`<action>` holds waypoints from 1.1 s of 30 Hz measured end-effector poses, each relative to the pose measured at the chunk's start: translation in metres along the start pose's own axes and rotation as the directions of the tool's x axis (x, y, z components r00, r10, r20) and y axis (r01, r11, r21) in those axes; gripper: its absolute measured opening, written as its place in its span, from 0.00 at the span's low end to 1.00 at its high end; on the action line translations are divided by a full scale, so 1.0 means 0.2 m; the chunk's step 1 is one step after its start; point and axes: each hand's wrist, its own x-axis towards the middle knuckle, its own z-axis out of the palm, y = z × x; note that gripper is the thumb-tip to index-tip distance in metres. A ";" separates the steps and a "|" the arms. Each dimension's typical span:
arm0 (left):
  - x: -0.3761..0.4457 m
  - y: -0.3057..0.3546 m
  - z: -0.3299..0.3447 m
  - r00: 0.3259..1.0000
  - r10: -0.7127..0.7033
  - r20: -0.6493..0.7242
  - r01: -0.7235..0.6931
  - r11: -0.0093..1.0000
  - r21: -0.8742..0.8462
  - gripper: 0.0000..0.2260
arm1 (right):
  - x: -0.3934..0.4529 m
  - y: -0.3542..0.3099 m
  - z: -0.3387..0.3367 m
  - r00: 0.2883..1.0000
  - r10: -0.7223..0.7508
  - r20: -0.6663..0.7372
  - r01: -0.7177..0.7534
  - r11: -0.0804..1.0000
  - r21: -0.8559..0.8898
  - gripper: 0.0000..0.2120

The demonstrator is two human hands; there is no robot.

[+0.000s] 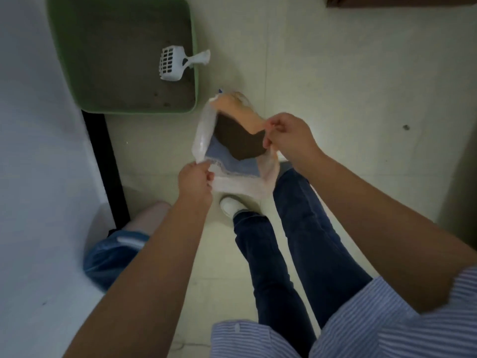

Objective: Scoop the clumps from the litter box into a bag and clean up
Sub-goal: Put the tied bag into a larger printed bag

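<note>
I hold a thin translucent plastic bag [204, 130] open in front of me above the floor. My left hand [195, 180] pinches its near left rim and my right hand [287, 136] pinches its right rim. Dark litter [238, 142] lies inside the bag. The green litter box [64, 47] sits on the floor at the upper left, filled with grey litter. A white slotted scoop [171, 64] rests in the box, its handle lying over the right rim.
A white wall runs down the left side with a black strip [105, 161] at its base. A bin lined with a blue bag [111, 257] stands at lower left. My legs and a white shoe [231, 205] are below the bag. The floor is pale tile.
</note>
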 end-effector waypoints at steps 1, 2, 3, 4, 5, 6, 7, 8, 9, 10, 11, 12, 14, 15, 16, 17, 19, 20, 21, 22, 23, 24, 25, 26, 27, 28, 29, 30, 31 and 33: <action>-0.02 -0.04 0.01 0.996 -0.077 0.033 0.080 0.992 -0.097 0.14 | 0.00 -0.02 0.00 0.999 -0.036 0.035 0.037 0.999 -0.040 0.08; -0.04 -0.08 0.03 0.988 -0.127 0.084 0.139 0.978 -0.154 0.15 | 0.00 -0.03 0.01 0.996 -0.058 0.068 0.063 0.995 -0.077 0.10; -0.05 -0.12 0.05 0.980 -0.148 0.136 0.173 0.966 -0.194 0.15 | 0.02 -0.04 0.02 0.993 -0.072 0.095 0.084 0.989 -0.124 0.11; -0.06 -0.15 0.08 0.974 -0.150 0.171 0.186 0.958 -0.218 0.15 | 0.05 -0.04 0.03 0.989 -0.079 0.129 0.102 0.978 -0.182 0.13; -0.06 -0.17 0.11 0.972 -0.145 0.186 0.189 0.950 -0.247 0.13 | 0.08 -0.05 0.04 0.982 -0.080 0.174 0.120 0.964 -0.237 0.14; -0.05 -0.18 0.13 0.974 -0.134 0.181 0.182 0.943 -0.278 0.11 | 0.12 -0.07 0.04 0.971 -0.077 0.225 0.140 0.950 -0.280 0.16; -0.04 -0.19 0.16 0.980 -0.113 0.165 0.158 0.944 -0.290 0.08 | 0.15 -0.08 0.04 0.959 -0.074 0.273 0.160 0.938 -0.307 0.17; -0.02 -0.19 0.17 0.988 -0.077 0.132 0.109 0.962 -0.251 0.07 | 0.19 -0.10 0.04 0.949 -0.068 0.309 0.174 0.927 -0.332 0.18; 0.00 -0.18 0.18 0.995 -0.023 0.101 0.039 0.986 -0.161 0.08 | 0.22 -0.11 0.03 0.942 -0.071 0.328 0.198 0.907 -0.371 0.18; 0.02 -0.17 0.18 0.996 0.047 0.079 -0.045 0.999 -0.026 0.13 | 0.24 -0.11 0.01 0.938 -0.085 0.336 0.234 0.871 -0.432 0.19; 0.03 -0.17 0.17 0.988 0.130 0.085 -0.140 0.982 0.128 0.21 | 0.26 -0.12 0.00 0.934 -0.110 0.340 0.278 0.823 -0.496 0.20; 0.04 -0.15 0.16 0.968 0.220 0.124 -0.247 0.928 0.277 0.27 | 0.27 -0.12 -0.03 0.930 -0.140 0.339 0.316 0.776 -0.546 0.23; 0.05 -0.15 0.13 0.914 0.339 0.222 -0.405 0.769 0.494 0.31 | 0.29 -0.11 -0.08 0.933 -0.176 0.314 0.343 0.697 -0.630 0.25; 0.07 -0.14 0.12 0.901 0.361 0.242 -0.432 0.689 0.581 0.32 | 0.28 -0.09 -0.11 0.938 -0.189 0.290 0.340 0.664 -0.666 0.24; 0.08 -0.12 0.11 0.891 0.379 0.250 -0.443 0.606 0.660 0.33 | 0.27 -0.06 -0.13 0.941 -0.213 0.262 0.337 0.636 -0.695 0.23; 0.09 -0.10 0.11 0.873 0.425 0.238 -0.443 0.489 0.751 0.35 | 0.26 -0.02 -0.14 0.936 -0.267 0.229 0.349 0.615 -0.708 0.22; 0.13 -0.08 0.12 0.677 0.679 0.284 -0.492 0.130 0.861 0.39 | 0.26 0.07 -0.16 0.894 -0.423 0.147 0.388 0.569 -0.725 0.24; 0.12 -0.05 0.14 0.569 0.744 0.351 -0.508 -0.018 0.861 0.41 | 0.27 0.10 -0.17 0.876 -0.474 0.088 0.374 0.553 -0.744 0.25; 0.13 -0.02 0.16 0.506 0.733 0.455 -0.482 -0.197 0.854 0.41 | 0.29 0.12 -0.19 0.878 -0.478 0.038 0.334 0.553 -0.763 0.25; 0.13 0.01 0.19 0.520 0.644 0.561 -0.422 -0.377 0.824 0.40 | 0.29 0.12 -0.21 0.911 -0.412 -0.003 0.260 0.582 -0.770 0.25; 0.12 0.04 0.22 0.544 0.567 0.618 -0.401 -0.471 0.785 0.38 | 0.29 0.12 -0.23 0.950 -0.311 0.004 0.203 0.608 -0.768 0.24; 0.13 0.07 0.25 0.487 0.555 0.675 -0.416 -0.532 0.737 0.36 | 0.30 0.14 -0.25 0.967 -0.253 0.023 0.179 0.614 -0.769 0.24; 0.12 0.10 0.27 0.456 0.537 0.709 -0.421 -0.572 0.704 0.32 | 0.31 0.15 -0.27 0.973 -0.226 0.044 0.175 0.604 -0.778 0.24; 0.13 0.13 0.30 0.443 0.486 0.753 -0.420 -0.630 0.653 0.27 | 0.33 0.16 -0.28 0.974 -0.212 0.079 0.190 0.576 -0.795 0.23; 0.15 0.14 0.32 0.451 0.436 0.779 -0.392 -0.687 0.612 0.22 | 0.35 0.16 -0.30 0.971 -0.209 0.119 0.216 0.538 -0.815 0.21; 0.15 0.16 0.35 0.418 0.438 0.796 -0.380 -0.712 0.591 0.20 | 0.36 0.17 -0.31 0.967 -0.198 0.158 0.237 0.492 -0.838 0.20; 0.13 0.20 0.40 0.430 0.425 0.797 -0.389 -0.709 0.588 0.19 | 0.37 0.17 -0.31 0.963 -0.178 0.200 0.260 0.442 -0.858 0.17; 0.12 0.22 0.44 0.400 0.450 0.798 -0.366 -0.720 0.589 0.19 | 0.38 0.18 -0.31 0.956 -0.167 0.240 0.288 0.400 -0.870 0.16; 0.13 0.23 0.48 0.400 0.439 0.805 -0.363 -0.730 0.579 0.18 | 0.38 0.19 -0.32 0.949 -0.165 0.267 0.311 0.371 -0.875 0.15; 0.19 0.22 0.54 0.514 0.324 0.795 -0.394 -0.734 0.554 0.16 | 0.38 0.24 -0.34 0.942 -0.144 0.302 0.334 0.345 -0.877 0.15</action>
